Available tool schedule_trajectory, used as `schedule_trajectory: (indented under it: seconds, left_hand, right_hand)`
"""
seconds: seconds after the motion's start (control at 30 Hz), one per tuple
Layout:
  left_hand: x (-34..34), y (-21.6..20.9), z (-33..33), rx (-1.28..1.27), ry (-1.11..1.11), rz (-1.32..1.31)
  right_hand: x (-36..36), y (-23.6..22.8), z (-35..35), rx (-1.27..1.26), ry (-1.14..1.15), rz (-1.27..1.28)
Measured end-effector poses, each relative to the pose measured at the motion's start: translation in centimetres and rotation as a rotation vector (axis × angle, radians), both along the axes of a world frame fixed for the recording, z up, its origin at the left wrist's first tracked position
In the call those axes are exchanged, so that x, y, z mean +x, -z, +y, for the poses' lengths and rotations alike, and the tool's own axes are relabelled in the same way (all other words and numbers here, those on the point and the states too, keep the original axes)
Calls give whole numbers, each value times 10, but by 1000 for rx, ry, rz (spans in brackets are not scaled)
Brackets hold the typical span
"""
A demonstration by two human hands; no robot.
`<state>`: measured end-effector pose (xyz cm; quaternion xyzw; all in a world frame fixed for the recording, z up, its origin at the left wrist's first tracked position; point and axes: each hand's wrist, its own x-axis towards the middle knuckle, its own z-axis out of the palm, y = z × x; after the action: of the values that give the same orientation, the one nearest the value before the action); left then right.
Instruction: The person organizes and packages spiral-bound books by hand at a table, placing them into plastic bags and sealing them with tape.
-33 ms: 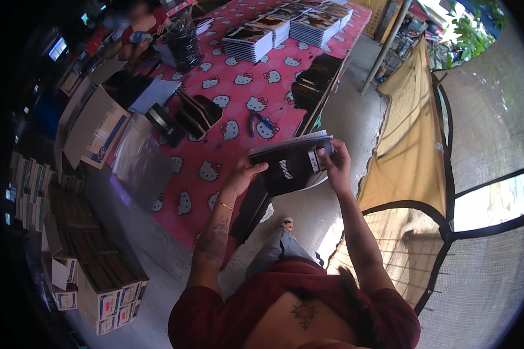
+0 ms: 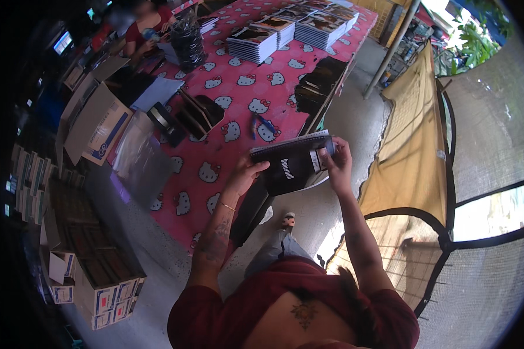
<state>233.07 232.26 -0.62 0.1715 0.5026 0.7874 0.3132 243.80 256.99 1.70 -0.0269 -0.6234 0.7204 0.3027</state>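
Fingers of your left hand (image 2: 247, 174) and right hand (image 2: 337, 163) pinch the black spiral-bound notebook (image 2: 291, 160) by its nine and three o'clock edges, so it could slip and drop past the edge of the pink cat-print tablecloth (image 2: 215, 168).

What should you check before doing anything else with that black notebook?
1. Left hand grips the black notebook at its left edge: ok.
2. Right hand grips its right edge: ok.
3. Notebook closed, cover facing up: ok.
4. Bare spot on the pink table nearby: ok.
5. Blue pen lies apart from the notebook: ok.
6. Notebook's pages undamaged: cannot tell.
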Motion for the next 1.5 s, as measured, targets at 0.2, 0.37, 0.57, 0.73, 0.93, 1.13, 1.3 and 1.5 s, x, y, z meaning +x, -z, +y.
schedule_trajectory:
  seconds: [0.2,0.37,0.57,0.73,0.93,1.13,1.3,1.5]
  left_hand:
    - [-89,-34,53,-253,-358,390]
    - [-237,-20,13,-1642,-1189,334]
    - [-292,-23,56,-1234,-797,782]
    - [-315,-19,148,-847,-372,868]
    - [-210,0,199,-1360,-837,908]
    - [-144,52,136,-1854,-882,256]
    - [-250,-88,230,-544,-824,466]
    - [-305,-91,249,-352,-839,365]
  right_hand:
    - [-91,29,87,-159,-242,-162]
    - [-134,0,154,49,-120,-136]
    - [-195,-50,246,192,1,-36]
    - [-280,-77,290,192,-66,102]
    - [-354,-77,336,42,-234,159]
    - [-417,-79,306,-9,-504,128]
    - [-454,-54,264,-30,-663,63]
    - [-476,-33,265,-31,-824,-107]
